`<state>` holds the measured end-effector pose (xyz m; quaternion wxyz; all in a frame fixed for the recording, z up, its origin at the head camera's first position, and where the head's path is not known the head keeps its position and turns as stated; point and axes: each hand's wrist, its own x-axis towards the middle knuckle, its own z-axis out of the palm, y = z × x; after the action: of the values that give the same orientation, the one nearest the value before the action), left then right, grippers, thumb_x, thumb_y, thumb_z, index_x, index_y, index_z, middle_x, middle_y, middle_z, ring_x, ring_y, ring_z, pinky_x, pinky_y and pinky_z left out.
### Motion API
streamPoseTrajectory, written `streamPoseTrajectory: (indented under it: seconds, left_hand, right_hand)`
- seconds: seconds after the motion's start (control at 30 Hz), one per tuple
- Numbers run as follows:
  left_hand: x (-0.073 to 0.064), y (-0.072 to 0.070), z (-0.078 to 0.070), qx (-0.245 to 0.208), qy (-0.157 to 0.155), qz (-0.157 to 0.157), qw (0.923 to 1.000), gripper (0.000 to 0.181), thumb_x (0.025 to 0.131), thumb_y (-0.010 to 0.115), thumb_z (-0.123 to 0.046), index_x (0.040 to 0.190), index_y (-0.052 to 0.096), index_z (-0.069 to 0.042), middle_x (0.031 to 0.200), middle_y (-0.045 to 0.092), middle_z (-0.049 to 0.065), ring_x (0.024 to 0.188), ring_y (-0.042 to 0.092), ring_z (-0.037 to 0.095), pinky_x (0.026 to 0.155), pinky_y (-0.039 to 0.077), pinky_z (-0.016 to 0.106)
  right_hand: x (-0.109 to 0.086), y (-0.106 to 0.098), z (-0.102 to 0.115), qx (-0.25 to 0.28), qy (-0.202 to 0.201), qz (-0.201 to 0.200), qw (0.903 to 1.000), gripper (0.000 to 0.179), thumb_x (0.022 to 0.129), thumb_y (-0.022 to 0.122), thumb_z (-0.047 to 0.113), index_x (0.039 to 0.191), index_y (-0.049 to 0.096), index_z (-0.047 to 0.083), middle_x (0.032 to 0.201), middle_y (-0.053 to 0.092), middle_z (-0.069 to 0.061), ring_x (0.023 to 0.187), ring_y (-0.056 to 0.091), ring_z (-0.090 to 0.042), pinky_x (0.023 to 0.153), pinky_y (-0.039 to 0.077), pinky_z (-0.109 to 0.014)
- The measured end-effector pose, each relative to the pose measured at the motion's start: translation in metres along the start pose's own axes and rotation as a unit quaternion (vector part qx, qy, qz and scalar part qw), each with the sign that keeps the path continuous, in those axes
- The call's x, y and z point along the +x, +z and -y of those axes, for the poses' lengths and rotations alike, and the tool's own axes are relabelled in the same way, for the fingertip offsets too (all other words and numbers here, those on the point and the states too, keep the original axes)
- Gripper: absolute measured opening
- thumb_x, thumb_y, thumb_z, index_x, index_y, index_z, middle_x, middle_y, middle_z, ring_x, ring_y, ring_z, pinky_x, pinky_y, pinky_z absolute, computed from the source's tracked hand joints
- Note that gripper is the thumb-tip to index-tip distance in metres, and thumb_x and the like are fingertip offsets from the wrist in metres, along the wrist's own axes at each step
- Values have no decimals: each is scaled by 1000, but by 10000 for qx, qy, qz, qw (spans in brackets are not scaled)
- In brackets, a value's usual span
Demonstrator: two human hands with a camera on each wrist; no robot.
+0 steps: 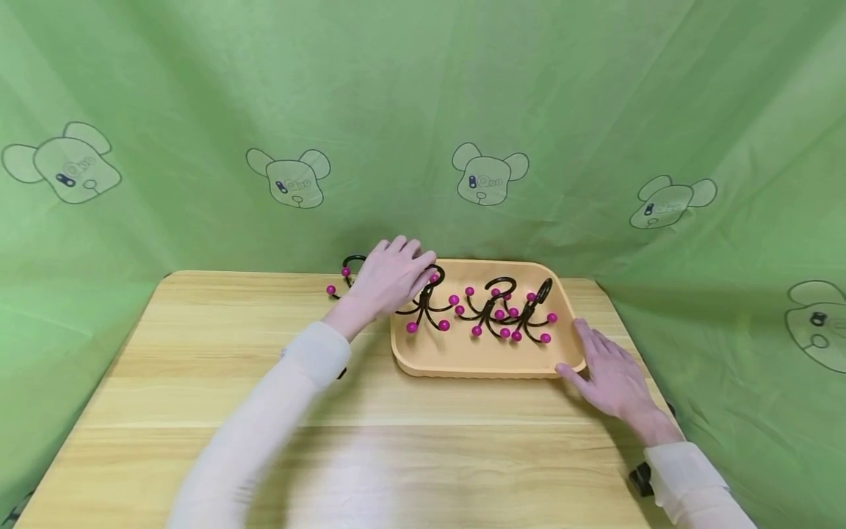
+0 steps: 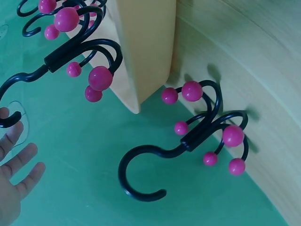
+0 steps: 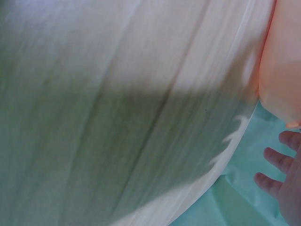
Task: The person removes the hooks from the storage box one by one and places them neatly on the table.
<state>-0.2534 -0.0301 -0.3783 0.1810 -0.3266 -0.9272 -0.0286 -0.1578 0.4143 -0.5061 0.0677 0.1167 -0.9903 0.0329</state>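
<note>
My left hand (image 1: 394, 275) is over the left end of a peach-coloured tray (image 1: 456, 360), with thumb and fingertips pinching the curved top of a black multi-arm hanging hook (image 1: 425, 301) tipped with pink balls. In the left wrist view, that hook (image 2: 66, 52) rises out of the tray, its curved end at the fingers. Two similar hooks, a middle one (image 1: 487, 312) and a right one (image 1: 527, 314), stand side by side in the tray. My right hand (image 1: 611, 371) rests at the tray's right front corner, fingers extended along its side and thumb at the front rim.
Left of the tray, another pink-tipped black hook (image 2: 188, 141) stands on the wooden table (image 1: 218, 353), partly behind my left hand in the head view. A small black tip (image 1: 341, 373) shows beside my left sleeve. Green cloth (image 1: 390, 110) hangs behind the table.
</note>
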Motion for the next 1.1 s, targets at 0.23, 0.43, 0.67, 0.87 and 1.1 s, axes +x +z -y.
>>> streamPoseTrajectory:
  seconds: [0.23,0.43,0.67,0.87,1.1]
  left_hand:
    - [-12,-11,1,109,177,-324,9993,32,113,44,-44,123,64,-21,112,68,5,105,63,25,92,57,41]
    - [-21,-20,4,200,390,-502,9978,28,112,46,-41,118,64,-20,105,67,4,97,61,25,84,55,39]
    - [-37,-29,10,87,471,-846,9953,23,110,54,-37,113,66,-18,101,67,5,93,61,26,80,55,39]
    - [-52,-32,20,6,391,-927,9949,22,108,57,-36,113,68,-17,101,67,6,93,61,27,80,56,41]
    - [-69,-35,33,-13,324,-846,9959,20,106,61,-34,113,68,-16,102,68,6,95,63,28,85,57,44]
  right_hand:
    - [0,0,1,-1,-7,-1,10000,98,101,55,61,169,10,6,169,32,-29,147,41,-56,119,36,-70]
    - [-1,-1,1,18,-9,11,10000,98,102,55,61,170,9,7,170,31,-28,147,41,-56,119,35,-70]
    - [0,2,1,7,-7,3,10000,98,101,55,62,170,10,7,169,32,-28,147,41,-55,118,35,-71]
    - [0,1,2,23,-9,-14,10000,98,101,55,61,170,10,7,169,32,-28,147,41,-56,118,35,-71]
    - [-1,1,1,50,-1,-13,10000,97,102,55,61,169,13,6,170,31,-28,147,41,-56,119,35,-72]
